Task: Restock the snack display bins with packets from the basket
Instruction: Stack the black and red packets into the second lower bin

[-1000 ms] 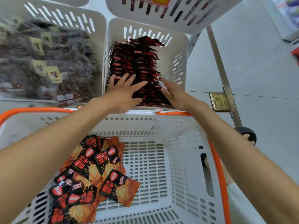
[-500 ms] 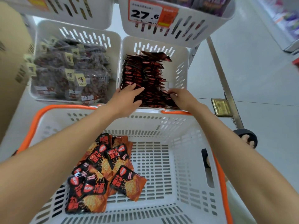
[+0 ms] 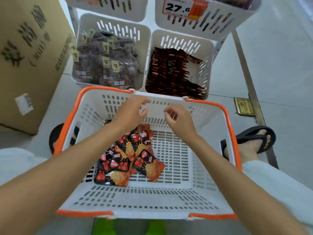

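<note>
Orange-rimmed basket [image 3: 227,116] is sitting right up against the bins, and both hands are hovering inside it near the far wall. My left hand [image 3: 131,111] is hanging with fingers loosely bent, gripping nothing. Same deal with the right hand [image 3: 179,120]: fingers curling in a bit, nothing between them. The packets [image 3: 128,160] are lying heaped on the basket floor toward the left, under the left forearm, touching neither hand. Just past the far rim, the bin [image 3: 208,53] is holding rows of red packs [image 3: 169,72].

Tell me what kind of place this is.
Probably a shop: a price tag reading 27.6 on an upper bin, a lower bin full of snack packets, and a shopping basket.
</note>
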